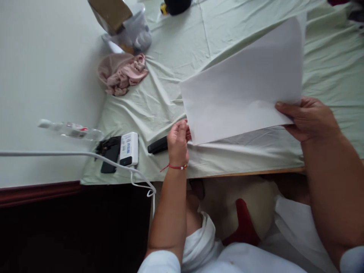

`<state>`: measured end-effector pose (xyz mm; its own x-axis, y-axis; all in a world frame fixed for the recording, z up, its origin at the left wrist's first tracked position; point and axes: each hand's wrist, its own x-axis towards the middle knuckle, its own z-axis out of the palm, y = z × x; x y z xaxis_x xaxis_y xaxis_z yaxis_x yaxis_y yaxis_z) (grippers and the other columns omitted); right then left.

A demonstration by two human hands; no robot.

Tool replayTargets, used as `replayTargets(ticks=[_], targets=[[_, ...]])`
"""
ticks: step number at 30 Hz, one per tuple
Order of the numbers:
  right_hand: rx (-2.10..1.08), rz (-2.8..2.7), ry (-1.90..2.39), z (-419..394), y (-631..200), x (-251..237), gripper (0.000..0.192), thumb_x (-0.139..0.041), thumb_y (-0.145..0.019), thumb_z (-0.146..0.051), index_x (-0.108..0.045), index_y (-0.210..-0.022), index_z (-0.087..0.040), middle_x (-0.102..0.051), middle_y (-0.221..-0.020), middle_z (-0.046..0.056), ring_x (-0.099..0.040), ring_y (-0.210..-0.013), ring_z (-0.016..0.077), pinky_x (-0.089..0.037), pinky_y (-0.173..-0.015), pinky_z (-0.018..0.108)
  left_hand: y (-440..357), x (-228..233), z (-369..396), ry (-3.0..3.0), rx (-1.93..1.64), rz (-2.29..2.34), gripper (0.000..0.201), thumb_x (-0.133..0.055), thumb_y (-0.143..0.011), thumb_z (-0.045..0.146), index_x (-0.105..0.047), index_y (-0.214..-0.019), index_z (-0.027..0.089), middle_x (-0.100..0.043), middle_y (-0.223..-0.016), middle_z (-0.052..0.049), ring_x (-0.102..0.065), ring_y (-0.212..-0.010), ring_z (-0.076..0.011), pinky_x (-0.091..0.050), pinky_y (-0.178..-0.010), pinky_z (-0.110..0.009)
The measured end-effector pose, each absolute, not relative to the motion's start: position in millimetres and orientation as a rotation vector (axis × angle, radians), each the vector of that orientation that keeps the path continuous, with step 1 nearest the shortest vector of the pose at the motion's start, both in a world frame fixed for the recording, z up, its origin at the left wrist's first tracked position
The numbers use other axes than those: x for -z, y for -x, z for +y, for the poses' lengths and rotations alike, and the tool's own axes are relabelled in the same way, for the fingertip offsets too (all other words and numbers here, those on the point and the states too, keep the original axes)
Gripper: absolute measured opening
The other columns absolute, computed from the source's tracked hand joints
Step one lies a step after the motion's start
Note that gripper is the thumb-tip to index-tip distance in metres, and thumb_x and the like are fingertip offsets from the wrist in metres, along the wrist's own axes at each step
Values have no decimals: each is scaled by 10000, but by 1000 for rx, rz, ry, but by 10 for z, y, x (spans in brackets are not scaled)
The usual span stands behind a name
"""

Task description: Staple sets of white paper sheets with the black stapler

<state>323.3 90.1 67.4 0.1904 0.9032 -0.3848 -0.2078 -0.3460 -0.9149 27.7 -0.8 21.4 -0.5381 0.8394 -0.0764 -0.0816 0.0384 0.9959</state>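
Though lettering blurs, blue-labelled power bank.

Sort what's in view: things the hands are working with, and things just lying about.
In hand: white paper sheet, pinched by the left hand and right hand.

Lying about: pink cloth, white power bank, black phone, plastic bottle, white cable, clear tub.

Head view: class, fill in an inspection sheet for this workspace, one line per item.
Surface: table under a creased pale green cloth.
Job's things: white paper sheet, held above the cloth.
Clutter: pink fabric, power bank, black phone, black clip-like item, plastic bottle, clear container.
Hands: left hand pinches the sheet's lower corner; right hand grips its right edge.
Cables: white cable.
Surroundings: pale wall.
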Motion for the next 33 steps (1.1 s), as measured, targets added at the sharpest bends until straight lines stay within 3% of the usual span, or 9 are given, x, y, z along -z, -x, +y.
replayTargets(ticks=[3, 7, 11, 14, 19, 22, 25, 28, 33], targets=[[-1368, -724, 1384, 915, -3256, -607, 195, -792, -765, -1, -715, -722, -175, -726, -753, -4, -653, -624, 100, -598, -540, 195, -309, -174, 7, -884, -1573, 1555, 332, -877, -793, 494, -691, -829, 222, -605, -679, 29, -587, -645, -132, -477, -626, -268], [-1320, -774, 1331, 918, -3259, -533, 189, -872, -764, -93, -710, -712, -175, -700, -712, -9, -635, -616, 100, -574, -550, 186, -336, -146, 17, -942, -1600, 1700, 420, -830, -864, 488, -582, -652, 223, -478, -615, 51, -463, -591, -104, -418, -601, -259], [-1282, -761, 1341, 926, -3258, -521, 163, -799, -817, -85, -709, -718, -178, -715, -726, -8, -620, -604, 100, -541, -523, 186, -358, -164, 11, -881, -1585, 1604, 444, -764, -915, 523, -535, -668, 233, -464, -634, 47, -434, -576, -106, -391, -557, -252], [-1237, -708, 1360, 946, -3272, -516, 176, -753, -838, -38, -707, -732, -171, -737, -768, -4, -635, -613, 91, -557, -554, 190, -370, -206, 1, -849, -1508, 1521, 376, -860, -821, 484, -591, -739, 234, -502, -662, 50, -437, -560, -96, -381, -501, -227], [-1238, -731, 1336, 953, -3292, -487, 129, -801, -838, -70, -728, -807, -172, -758, -830, -6, -661, -640, 90, -593, -613, 203, -378, -255, 9, -813, -1507, 1528, 540, -898, -788, 535, -484, -630, 226, -364, -555, 81, -291, -461, -65, -250, -400, -221], [-1245, -715, 1341, 959, -3299, -476, 135, -767, -857, -58, -737, -785, -167, -747, -791, 0, -643, -601, 91, -555, -542, 192, -395, -277, 14, -757, -1508, 1488, 527, -885, -795, 571, -520, -645, 221, -401, -557, 79, -318, -452, -57, -244, -387, -213], [-1223, -671, 1289, 987, -3300, -454, 163, -743, -845, -23, -749, -772, -169, -758, -785, 2, -660, -608, 99, -582, -560, 204, -411, -312, 4, -761, -1457, 1438, 505, -962, -694, 527, -566, -680, 213, -480, -594, 76, -423, -471, -50, -285, -394, -189], [-1200, -624, 1282, 1011, -3291, -422, 180, -779, -817, -25, -732, -731, -176, -749, -740, -17, -654, -583, 97, -597, -551, 211, -413, -337, -8, -758, -1468, 1428, 562, -1003, -626, 509, -532, -635, 202, -463, -574, 91, -406, -439, -24, -278, -384, -170], [-1233, -627, 1289, 1004, -3282, -429, 151, -845, -776, -69, -747, -747, -182, -737, -710, -27, -625, -566, 90, -538, -473, 176, -405, -306, 8, -664, -1507, 1407, 507, -966, -704, 534, -592, -639, 198, -474, -534, 83, -391, -411, -35, -267, -360, -187]])
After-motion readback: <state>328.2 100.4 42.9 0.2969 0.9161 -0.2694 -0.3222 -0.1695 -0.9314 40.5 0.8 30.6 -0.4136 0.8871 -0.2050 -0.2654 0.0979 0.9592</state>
